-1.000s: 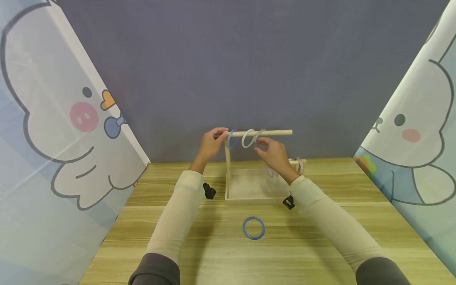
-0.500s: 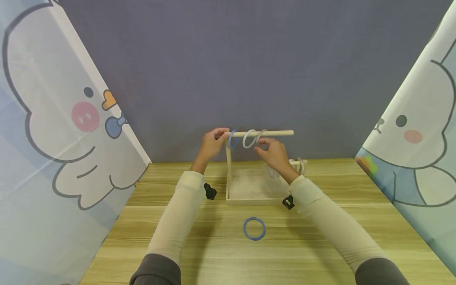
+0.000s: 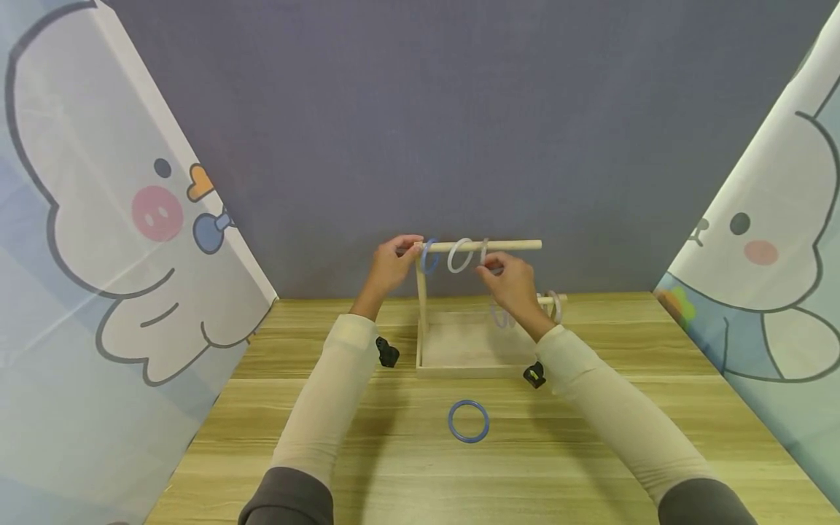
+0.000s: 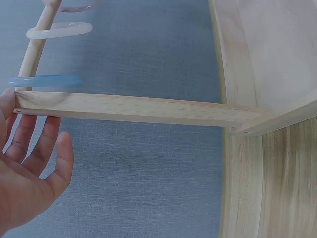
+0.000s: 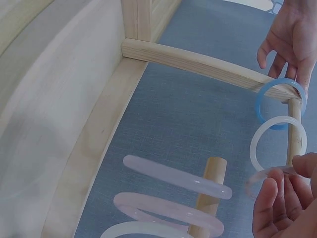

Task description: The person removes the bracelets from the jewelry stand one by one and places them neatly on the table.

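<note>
We see the right hand (image 3: 514, 282) pinching the pale brownish ring (image 3: 484, 251) at its near rim, round the upper rod (image 3: 515, 245); probably light, stiff, slick, maybe brittle, so we'd hold that outer rim. Left hand (image 3: 389, 267) pinches the rack's top corner, outer fingers spread; white ring (image 3: 451, 262) and blue ring (image 3: 430, 268) hang between both hands' fingers, blocking any leftward slide.
</note>
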A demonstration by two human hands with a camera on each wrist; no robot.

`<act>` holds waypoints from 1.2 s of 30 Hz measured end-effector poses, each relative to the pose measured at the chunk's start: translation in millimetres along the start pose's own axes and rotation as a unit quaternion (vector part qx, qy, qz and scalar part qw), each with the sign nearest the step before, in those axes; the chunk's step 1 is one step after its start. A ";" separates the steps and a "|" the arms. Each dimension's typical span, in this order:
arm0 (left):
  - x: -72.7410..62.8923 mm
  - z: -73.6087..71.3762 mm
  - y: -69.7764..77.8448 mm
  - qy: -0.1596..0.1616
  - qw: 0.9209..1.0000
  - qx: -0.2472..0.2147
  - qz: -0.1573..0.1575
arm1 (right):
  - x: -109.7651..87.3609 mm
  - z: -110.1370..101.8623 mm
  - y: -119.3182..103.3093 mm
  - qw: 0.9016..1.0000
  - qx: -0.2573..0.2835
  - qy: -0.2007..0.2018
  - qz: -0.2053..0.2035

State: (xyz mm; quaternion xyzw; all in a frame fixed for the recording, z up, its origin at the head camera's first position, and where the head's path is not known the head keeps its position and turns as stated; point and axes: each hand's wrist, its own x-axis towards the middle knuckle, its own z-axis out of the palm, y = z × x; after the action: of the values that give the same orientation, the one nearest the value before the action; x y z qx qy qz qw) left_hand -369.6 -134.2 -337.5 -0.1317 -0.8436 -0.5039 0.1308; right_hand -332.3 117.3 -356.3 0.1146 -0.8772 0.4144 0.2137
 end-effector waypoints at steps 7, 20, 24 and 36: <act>1.1 0.6 -0.5 0.005 1.000 -0.002 0.002 | -0.6 -2.0 1.4 1.000 0.005 0.027 -0.007; 2.1 1.6 -2.8 0.003 1.000 0.005 0.004 | 2.3 -3.7 1.3 0.998 0.000 0.057 -0.026; 2.1 1.5 -0.9 0.008 1.000 0.002 0.005 | 5.1 -7.3 -3.3 0.997 -0.002 0.066 -0.030; 1.3 1.4 -0.6 0.006 1.000 0.005 0.001 | 6.4 -12.2 -4.3 0.997 -0.008 0.068 -0.026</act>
State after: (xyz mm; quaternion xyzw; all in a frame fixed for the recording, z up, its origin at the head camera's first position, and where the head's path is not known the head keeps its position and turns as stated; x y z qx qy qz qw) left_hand -371.1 -133.1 -338.2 -0.1288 -0.8450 -0.5006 0.1372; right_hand -332.9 123.9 -343.5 0.1072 -0.8604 0.4089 0.2847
